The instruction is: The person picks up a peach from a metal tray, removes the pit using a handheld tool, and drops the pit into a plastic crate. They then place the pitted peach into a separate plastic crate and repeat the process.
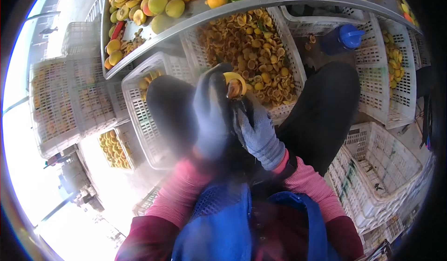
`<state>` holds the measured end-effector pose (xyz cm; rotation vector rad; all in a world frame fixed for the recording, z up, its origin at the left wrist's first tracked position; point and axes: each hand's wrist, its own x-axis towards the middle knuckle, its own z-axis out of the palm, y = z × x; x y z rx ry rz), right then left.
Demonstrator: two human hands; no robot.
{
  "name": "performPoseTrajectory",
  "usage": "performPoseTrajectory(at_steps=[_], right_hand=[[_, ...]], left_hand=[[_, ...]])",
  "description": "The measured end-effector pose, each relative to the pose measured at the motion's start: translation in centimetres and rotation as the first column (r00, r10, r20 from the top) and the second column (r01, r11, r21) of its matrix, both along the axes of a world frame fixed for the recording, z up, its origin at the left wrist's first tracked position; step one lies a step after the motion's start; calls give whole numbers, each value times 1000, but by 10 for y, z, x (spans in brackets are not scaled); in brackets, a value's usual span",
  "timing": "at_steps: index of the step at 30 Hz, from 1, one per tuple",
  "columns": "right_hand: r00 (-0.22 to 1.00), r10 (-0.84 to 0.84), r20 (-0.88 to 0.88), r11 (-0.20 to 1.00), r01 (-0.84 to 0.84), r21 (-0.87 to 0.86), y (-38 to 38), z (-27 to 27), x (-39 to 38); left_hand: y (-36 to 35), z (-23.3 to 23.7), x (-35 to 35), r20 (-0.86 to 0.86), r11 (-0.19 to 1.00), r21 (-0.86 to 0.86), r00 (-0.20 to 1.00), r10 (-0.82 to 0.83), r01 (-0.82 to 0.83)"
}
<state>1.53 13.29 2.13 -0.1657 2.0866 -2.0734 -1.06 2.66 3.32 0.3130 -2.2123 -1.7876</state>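
Both my hands wear grey-blue gloves with dark palms and meet in front of my knees. Between them is a cut yellow fruit [235, 85], its brown pit or hollow facing up. My left hand [212, 105] is wrapped against the fruit's left side, somewhat blurred. My right hand [255, 123] has its fingers closed at the fruit's lower edge; whether it also holds a tool is hidden. Just beyond the hands, a white crate [294, 58] holds many halved, brownish fruit pieces [260, 51].
A metal-rimmed table [195, 16] bears whole and cut fruit [158, 3] and a red-handled item [118, 30]. White crates [139, 116] stand at left, others [386, 168] at right. A blue jug [342, 39] stands at upper right. My knees flank the hands.
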Motion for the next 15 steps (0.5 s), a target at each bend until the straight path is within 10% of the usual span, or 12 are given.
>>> performPoseTrajectory(at_steps=[9, 11, 15], right_hand=[[970, 109, -216, 988, -83, 128, 8, -29, 22], [984, 168, -62, 985, -165, 49, 9, -33, 32], [908, 313, 280, 893, -181, -412, 18, -13, 24]], left_hand=[[-11, 2, 3, 11, 919, -300, 964, -265, 256], [-11, 12, 1, 118, 954, 30, 947, -298, 297], [-12, 18, -1, 134, 906, -60, 902, -410, 420]])
